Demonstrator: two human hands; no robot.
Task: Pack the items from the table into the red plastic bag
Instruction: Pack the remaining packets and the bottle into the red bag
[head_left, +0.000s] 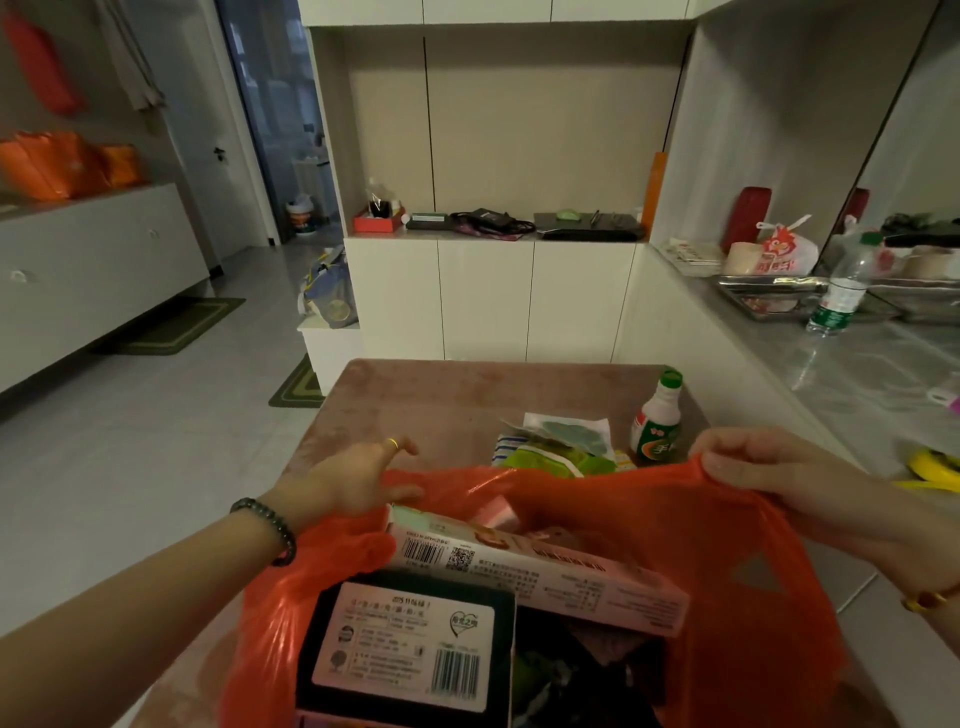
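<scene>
Nearest, at 6 o'clock, the black box (405, 649) and pink carton (540, 571) jut from the red plastic bag (727, 571). Left hand (358, 483) grips its rim at 9; right hand (779, 473) pinches it at 2. Thin plastic may tear on carton corners, I judge. At 12 the green-capped bottle (657, 421) and green packets (556, 449) wait on the table (415, 405).

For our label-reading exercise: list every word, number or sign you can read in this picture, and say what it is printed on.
Bottle: one large white character, "手"; the rest is hidden.
Dark box in the red bag: barcode and heart logo; print too blurred.
Pink box: barcode and QR code; upside-down print too small.
White bag on the counter: red print, unreadable.
</scene>
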